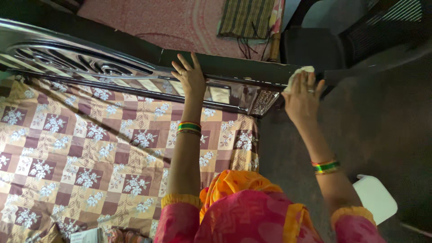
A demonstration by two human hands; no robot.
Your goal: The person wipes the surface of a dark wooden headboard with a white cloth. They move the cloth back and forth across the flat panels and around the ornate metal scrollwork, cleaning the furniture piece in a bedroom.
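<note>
My left hand (pixel 190 77) rests flat with fingers spread on the top rail of a shiny metal bed end board (pixel 112 72). My right hand (pixel 302 96) presses a pale cloth (pixel 298 73) against the board's right corner post. Both wrists carry green, red and gold bangles. A bedspread (pixel 81 148) with brown checks and white flowers covers the bed below the board.
Beyond the board lies a red patterned cloth (pixel 180 22) with a striped folded fabric (pixel 245 18) on it. A dark plastic chair (pixel 351 36) stands at the upper right. Grey floor (pixel 387 130) runs along the right, with a white object (pixel 375 198) near my right elbow.
</note>
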